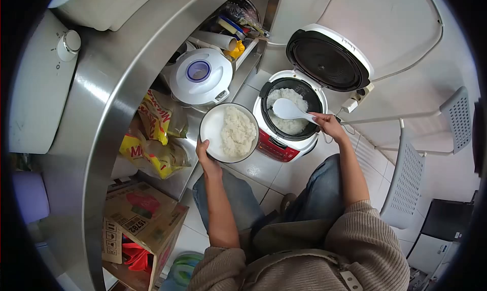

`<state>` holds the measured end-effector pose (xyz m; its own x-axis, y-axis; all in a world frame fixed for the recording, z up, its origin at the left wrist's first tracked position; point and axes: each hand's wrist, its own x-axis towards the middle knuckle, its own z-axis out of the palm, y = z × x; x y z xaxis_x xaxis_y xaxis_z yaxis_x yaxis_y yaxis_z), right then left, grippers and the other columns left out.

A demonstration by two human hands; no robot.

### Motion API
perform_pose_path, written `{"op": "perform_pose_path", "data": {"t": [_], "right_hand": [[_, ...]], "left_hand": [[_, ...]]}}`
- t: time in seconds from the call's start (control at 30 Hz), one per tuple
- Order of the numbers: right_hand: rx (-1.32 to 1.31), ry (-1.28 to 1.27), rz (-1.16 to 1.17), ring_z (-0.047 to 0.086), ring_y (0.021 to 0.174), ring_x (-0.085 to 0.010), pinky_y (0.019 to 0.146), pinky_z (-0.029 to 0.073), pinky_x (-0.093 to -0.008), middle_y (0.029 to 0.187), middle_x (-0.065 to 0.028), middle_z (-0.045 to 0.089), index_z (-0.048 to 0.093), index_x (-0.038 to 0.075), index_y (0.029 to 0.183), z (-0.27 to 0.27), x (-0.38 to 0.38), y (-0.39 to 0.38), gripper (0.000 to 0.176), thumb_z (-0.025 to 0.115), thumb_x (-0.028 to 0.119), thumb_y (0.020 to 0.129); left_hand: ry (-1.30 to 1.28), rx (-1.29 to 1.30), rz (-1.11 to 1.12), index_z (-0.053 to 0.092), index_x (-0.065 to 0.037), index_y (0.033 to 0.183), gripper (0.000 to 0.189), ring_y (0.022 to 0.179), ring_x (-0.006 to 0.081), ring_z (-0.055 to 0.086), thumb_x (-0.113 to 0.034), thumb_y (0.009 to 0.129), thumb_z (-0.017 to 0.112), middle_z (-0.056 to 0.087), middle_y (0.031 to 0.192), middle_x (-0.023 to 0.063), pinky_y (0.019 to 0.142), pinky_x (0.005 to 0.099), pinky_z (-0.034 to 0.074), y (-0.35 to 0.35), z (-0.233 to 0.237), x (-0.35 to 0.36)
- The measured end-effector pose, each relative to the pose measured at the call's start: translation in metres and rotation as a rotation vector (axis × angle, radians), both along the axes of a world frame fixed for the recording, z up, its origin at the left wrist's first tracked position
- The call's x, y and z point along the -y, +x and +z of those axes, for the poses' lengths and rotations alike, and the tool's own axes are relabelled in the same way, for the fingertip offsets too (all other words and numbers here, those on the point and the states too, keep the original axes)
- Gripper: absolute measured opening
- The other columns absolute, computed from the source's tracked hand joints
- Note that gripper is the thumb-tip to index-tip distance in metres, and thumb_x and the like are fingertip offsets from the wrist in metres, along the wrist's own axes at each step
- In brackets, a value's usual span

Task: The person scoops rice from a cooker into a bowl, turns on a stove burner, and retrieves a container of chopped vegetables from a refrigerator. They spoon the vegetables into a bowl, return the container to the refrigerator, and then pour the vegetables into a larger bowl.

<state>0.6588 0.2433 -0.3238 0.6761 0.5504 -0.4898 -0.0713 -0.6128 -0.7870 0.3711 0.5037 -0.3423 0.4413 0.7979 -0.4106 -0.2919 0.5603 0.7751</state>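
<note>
My left hand (pixel 205 156) holds a white bowl (pixel 213 133) by its near left rim, and cooked rice (pixel 238 132) fills its right side. My right hand (pixel 329 126) grips the handle of a white rice paddle (pixel 289 110), whose head is over the pot of a rice cooker (pixel 275 148). White rice (pixel 286 126) lies in the dark pot, partly hidden under the paddle. The cooker's lid (pixel 327 60) stands open. The bowl is just left of the cooker.
A steel counter (pixel 122 78) curves along the left. Below it are a white lidded appliance (pixel 210 70), yellow-red plastic bags (pixel 157 156) and a cardboard box (pixel 142 210). A power socket (pixel 364 92) with a plug is behind the cooker. Grey perforated chairs (pixel 408 177) stand at right.
</note>
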Motion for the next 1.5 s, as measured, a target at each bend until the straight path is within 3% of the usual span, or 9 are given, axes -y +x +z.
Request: {"op": "perform_pose_path", "data": {"t": [0.17,0.27,0.37,0.63,0.9,1.17,1.3,1.4,1.5], "right_hand": [[0.334,0.065,0.113,0.056,0.057,-0.0158,0.058,0.046,-0.0310,0.069,-0.0015,0.065,0.065,0.012,0.113,-0.039,0.007,0.004,0.029,0.057,0.018,0.086],[0.599,-0.316,0.410,0.062,0.070,-0.0341,0.065,0.049,-0.0397,0.067,-0.0188,0.061,0.066,0.022,0.110,-0.014,-0.018,-0.021,0.032,0.058,0.019,0.079],[0.568,-0.322,0.472,0.062,0.070,-0.0345,0.065,0.049,-0.0403,0.068,-0.0177,0.062,0.066,0.021,0.110,-0.013,-0.028,-0.026,0.031,0.058,0.019,0.080],[0.202,0.090,0.277,0.050,0.058,-0.0128,0.060,0.043,-0.0291,0.062,-0.0027,0.058,0.064,0.011,0.114,-0.062,-0.009,0.000,0.027,0.056,0.017,0.089],[0.004,-0.017,-0.033,0.032,0.050,-0.0043,0.046,0.027,-0.0213,0.056,0.0071,0.043,0.064,0.013,0.116,0.007,0.003,-0.003,0.028,0.056,0.024,0.091],[0.054,0.202,0.001,0.029,0.048,-0.0029,0.044,0.025,-0.0208,0.058,0.0079,0.043,0.063,0.011,0.118,0.096,0.010,-0.076,0.028,0.055,0.017,0.091],[0.569,0.133,0.371,0.045,0.044,-0.0101,0.044,0.037,-0.0254,0.056,-0.0009,0.057,0.064,0.018,0.116,0.118,-0.017,-0.122,0.033,0.060,0.011,0.083],[0.914,-0.026,0.700,0.041,0.040,-0.0138,0.043,0.036,-0.0286,0.059,-0.0017,0.059,0.066,0.023,0.112,0.144,-0.028,-0.141,0.035,0.062,0.010,0.080],[1.137,-0.146,0.904,0.042,0.040,-0.0190,0.043,0.038,-0.0304,0.052,0.0016,0.049,0.062,0.027,0.118,0.168,-0.030,-0.149,0.047,0.066,0.013,0.074]], "left_hand": [[0.040,0.014,-0.015,0.049,0.000,0.121,0.055,0.109,0.0230,0.050,-0.033,0.077,0.052,0.055,0.115,0.0104,0.093,0.0336,0.036,0.003,0.001,0.002],[0.041,0.012,0.000,0.053,0.000,0.116,0.052,0.109,0.0222,0.051,-0.036,0.078,0.053,0.056,0.114,0.0096,0.093,0.0339,0.036,0.005,-0.002,0.003],[0.025,-0.008,0.011,0.052,0.000,0.116,0.053,0.108,0.0220,0.051,-0.036,0.078,0.053,0.056,0.114,0.0095,0.093,0.0339,0.036,0.006,-0.003,0.003],[0.042,-0.002,-0.033,0.051,0.000,0.118,0.054,0.107,0.0225,0.052,-0.036,0.078,0.054,0.057,0.113,0.0096,0.093,0.0343,0.037,0.012,-0.007,0.003],[0.062,0.005,-0.022,0.049,0.001,0.118,0.050,0.099,0.0210,0.053,-0.025,0.075,0.053,0.056,0.106,0.0098,0.088,0.0294,0.038,0.018,0.013,0.007],[0.179,-0.057,-0.122,0.049,0.000,0.121,0.054,0.103,0.0207,0.054,-0.029,0.075,0.052,0.057,0.111,0.0100,0.089,0.0297,0.040,0.014,0.007,0.004],[0.156,0.034,-0.125,0.050,0.002,0.117,0.048,0.097,0.0172,0.050,-0.023,0.076,0.053,0.055,0.104,0.0078,0.088,0.0276,0.037,0.018,0.009,0.008],[0.191,0.063,-0.140,0.049,0.004,0.116,0.047,0.096,0.0175,0.051,-0.021,0.075,0.055,0.055,0.103,0.0084,0.088,0.0267,0.037,0.019,0.008,0.009],[0.194,0.021,-0.169,0.049,0.005,0.116,0.048,0.096,0.0174,0.051,-0.021,0.075,0.055,0.056,0.103,0.0089,0.087,0.0261,0.037,0.015,0.012,0.009]]}}
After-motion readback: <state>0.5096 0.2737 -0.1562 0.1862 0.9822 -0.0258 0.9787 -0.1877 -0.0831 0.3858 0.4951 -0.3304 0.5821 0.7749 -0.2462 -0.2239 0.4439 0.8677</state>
